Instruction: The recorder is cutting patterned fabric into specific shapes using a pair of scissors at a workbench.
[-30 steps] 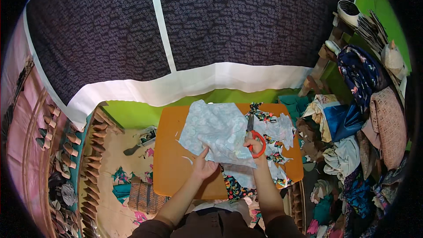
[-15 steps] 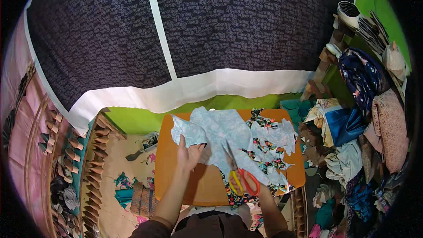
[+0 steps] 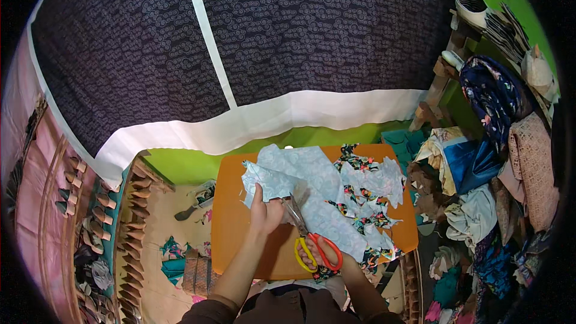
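Note:
Pale blue patterned fabric point(image 3: 312, 171) lies over an orange table point(image 3: 234, 180). My left hand point(image 3: 264, 215) grips a raised edge of this fabric, thumb on top. In my right hand point(image 3: 330, 259) is a pair of scissors point(image 3: 298, 221) with one yellow and one red handle loop. Their blades point up and left, with the tips at the fabric edge close beside my left fingers. Whether the blades are cutting into the cloth cannot be made out. Black floral fabric scraps point(image 3: 366, 224) with pale backs lie jumbled on the table's right side.
Piled fabrics point(image 3: 474, 216) crowd the right, near a blue cloth point(image 3: 468, 168). At left stands a rack of wooden shoe forms point(image 3: 135, 222). Scraps point(image 3: 173, 261) lie on the floor. A dark patterned curtain point(image 3: 336, 36) hangs beyond the table.
The scissors have moved left, bringing their blades to the fabric edge by my left hand. My left hand has shifted slightly right with the fabric.

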Available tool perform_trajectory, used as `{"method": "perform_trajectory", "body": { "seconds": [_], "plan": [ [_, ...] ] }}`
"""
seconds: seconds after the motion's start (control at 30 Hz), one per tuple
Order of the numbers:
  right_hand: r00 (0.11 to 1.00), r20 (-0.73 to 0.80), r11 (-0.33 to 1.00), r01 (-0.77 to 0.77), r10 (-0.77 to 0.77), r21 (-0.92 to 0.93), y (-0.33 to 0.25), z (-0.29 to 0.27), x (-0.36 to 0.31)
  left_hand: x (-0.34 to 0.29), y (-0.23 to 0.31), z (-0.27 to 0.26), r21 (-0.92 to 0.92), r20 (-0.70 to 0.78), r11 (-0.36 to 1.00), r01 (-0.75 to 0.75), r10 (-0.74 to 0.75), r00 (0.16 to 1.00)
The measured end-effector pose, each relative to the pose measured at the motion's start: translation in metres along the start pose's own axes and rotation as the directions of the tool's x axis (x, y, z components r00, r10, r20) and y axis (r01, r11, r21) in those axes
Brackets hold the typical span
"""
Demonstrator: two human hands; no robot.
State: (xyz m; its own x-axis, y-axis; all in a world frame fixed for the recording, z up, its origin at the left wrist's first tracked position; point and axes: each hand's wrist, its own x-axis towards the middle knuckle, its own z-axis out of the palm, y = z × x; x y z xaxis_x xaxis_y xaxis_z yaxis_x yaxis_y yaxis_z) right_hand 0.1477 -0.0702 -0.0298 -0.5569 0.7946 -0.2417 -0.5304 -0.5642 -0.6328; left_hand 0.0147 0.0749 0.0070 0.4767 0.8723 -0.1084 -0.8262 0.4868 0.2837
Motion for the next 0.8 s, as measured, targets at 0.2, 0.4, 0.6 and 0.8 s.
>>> {"method": "perform_trajectory", "body": {
  "seconds": [0.2, 0.4, 0.6, 0.8],
  "plan": [
    [0.999, -0.035, 1.000, 0.022, -0.022, -0.010, -0.003, -0.003, 0.009, -0.007, -0.002, 0.002, 0.041, -0.052, 0.998, 0.055, -0.053, 0.997],
    [0.984, -0.159, 0.997, 0.079, -0.082, -0.026, 0.002, -0.001, 0.019, -0.012, -0.007, -0.001, 0.019, -0.005, 0.989, 0.147, -0.147, 0.989],
    [0.982, -0.175, 0.989, 0.042, -0.067, -0.140, 0.006, 0.012, 0.013, -0.017, -0.010, 0.000, 0.073, -0.050, 0.993, 0.096, -0.092, 0.994],
    [0.984, -0.173, 1.000, 0.026, -0.028, -0.014, 0.008, 0.018, 0.012, -0.018, -0.011, -0.007, 0.045, -0.056, 0.993, 0.112, -0.109, 0.992]
  ]
}}
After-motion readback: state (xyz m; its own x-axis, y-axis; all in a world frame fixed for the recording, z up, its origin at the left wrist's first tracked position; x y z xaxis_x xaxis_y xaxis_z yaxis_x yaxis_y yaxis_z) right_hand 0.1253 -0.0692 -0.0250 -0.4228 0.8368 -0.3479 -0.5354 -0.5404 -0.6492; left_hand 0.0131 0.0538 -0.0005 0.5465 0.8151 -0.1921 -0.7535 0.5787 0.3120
